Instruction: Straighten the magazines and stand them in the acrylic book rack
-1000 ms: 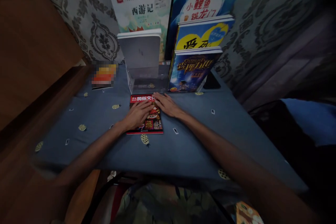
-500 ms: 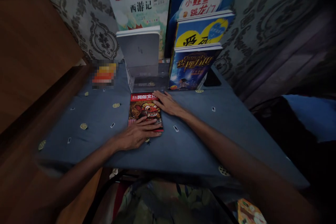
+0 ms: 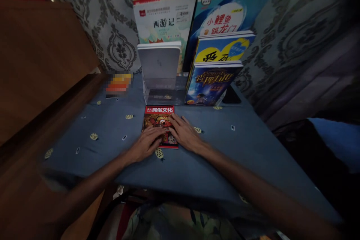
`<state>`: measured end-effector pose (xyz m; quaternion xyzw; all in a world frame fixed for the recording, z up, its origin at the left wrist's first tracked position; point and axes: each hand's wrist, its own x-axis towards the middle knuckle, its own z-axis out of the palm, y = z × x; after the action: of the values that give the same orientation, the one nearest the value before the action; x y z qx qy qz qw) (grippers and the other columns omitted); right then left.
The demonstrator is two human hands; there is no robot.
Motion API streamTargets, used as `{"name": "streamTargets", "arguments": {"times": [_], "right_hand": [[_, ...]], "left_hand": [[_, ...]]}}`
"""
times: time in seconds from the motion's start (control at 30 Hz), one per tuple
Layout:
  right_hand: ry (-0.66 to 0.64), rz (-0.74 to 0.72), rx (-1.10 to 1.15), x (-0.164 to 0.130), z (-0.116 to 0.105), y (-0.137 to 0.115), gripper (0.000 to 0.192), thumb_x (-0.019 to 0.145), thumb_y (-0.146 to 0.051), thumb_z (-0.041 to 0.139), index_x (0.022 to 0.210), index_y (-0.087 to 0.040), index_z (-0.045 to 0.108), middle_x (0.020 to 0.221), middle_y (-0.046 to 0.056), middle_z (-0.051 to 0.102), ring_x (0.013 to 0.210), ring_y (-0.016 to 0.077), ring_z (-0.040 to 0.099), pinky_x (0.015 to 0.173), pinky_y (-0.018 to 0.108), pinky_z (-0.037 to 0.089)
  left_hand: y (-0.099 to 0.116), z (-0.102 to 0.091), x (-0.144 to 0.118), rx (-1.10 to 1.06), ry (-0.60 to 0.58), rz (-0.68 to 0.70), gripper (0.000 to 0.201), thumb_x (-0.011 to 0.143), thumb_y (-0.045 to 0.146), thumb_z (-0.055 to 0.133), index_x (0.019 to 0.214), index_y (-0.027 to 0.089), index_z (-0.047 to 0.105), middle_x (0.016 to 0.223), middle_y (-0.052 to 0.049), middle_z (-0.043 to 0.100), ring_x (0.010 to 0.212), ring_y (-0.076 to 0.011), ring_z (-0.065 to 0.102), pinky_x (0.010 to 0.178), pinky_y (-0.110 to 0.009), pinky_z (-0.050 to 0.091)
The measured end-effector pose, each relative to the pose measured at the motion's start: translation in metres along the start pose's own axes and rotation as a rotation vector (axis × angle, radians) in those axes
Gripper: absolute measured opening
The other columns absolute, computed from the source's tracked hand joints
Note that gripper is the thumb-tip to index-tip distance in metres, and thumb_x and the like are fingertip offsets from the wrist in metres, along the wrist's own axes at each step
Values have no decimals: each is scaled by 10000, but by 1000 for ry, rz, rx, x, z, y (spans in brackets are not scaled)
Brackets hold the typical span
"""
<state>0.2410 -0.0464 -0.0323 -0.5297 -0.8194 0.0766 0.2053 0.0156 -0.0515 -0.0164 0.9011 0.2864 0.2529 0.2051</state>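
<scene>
Left hand: your left hand lies palm down and flat on the lower part of the red-covered magazine, fingers spread, nothing clasped; it presses the cover rather than gripping it.
Right hand: your right hand rests flat too, its fingers on the magazine's right edge and its heel on the cloth just beside, also closed around nothing.
Magazine: it lies face up under both palms, title strip pointing away from you, and it looks pinned down so that it cannot slide.
Under the hands: a blue tablecloth with small printed spots covers the table; one spot sits touching the magazine's near edge, by your left fingertips.
Beyond your fingertips: a clear stand holds a grey book upright, just past the magazine's top edge.
Beyond your right hand: a dark blue book leans upright with more picture books stacked behind it, propped so the covers face you.
Far left of the left hand: a small orange item, too blurred to identify.
</scene>
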Motion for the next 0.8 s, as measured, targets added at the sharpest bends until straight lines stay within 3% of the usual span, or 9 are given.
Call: {"name": "streamTargets", "arguments": {"times": [0.17,0.27,0.4,0.57,0.67,0.73,0.8], "right_hand": [[153,-16,152,-22,-3,-22,431,965,-217,432,1379,-186,547,1302,153,648,1196,296,594,1037,518,477],[209,-18,331,-30,-8,-35,415,968,-201,434,1364,-228,552,1144,110,684,1048,253,641,942,447,534],[246,-12,619,-31,-11,-44,357,983,-245,439,1306,-241,591,1142,89,681,1045,223,654,938,404,538],[242,40,874,-29,-15,-47,328,987,-273,450,1266,-245,622,1217,79,684,1111,213,648,979,390,513],[226,11,909,-30,-17,-50,321,985,-297,461,1242,-232,641,1217,85,689,1122,217,644,990,385,502],[231,-8,895,-31,-19,-52,309,980,-309,473,1217,-234,657,1214,87,691,1122,223,643,991,387,496],[255,20,892,-31,-19,-50,305,979,-325,478,1207,-238,660,1175,84,704,1065,222,664,963,388,507]], "left_hand": [[-7,0,-1,13,100,-39,343,1004,278,451,1321,203,558,1323,-116,647,1271,-231,574,1137,-473,409],[-1,-9,2,71,106,-83,301,991,316,481,1239,194,600,1211,-107,684,1172,-237,616,1056,-431,474],[19,-18,9,237,14,-178,368,915,407,597,1196,170,611,1092,-116,669,1057,-275,632,943,-432,519],[49,-8,14,440,-144,-321,638,782,460,740,1289,132,535,1259,-190,587,1192,-375,568,985,-535,481],[61,-3,18,547,-205,-372,432,884,313,621,1257,110,541,1310,-222,564,1219,-375,566,976,-528,484],[64,-6,21,577,-235,-403,300,937,183,482,1216,114,567,1227,-206,626,1127,-330,633,907,-452,517],[64,-13,24,576,-239,-437,305,945,133,420,1195,142,593,1107,-166,691,997,-290,688,818,-379,526]]}}
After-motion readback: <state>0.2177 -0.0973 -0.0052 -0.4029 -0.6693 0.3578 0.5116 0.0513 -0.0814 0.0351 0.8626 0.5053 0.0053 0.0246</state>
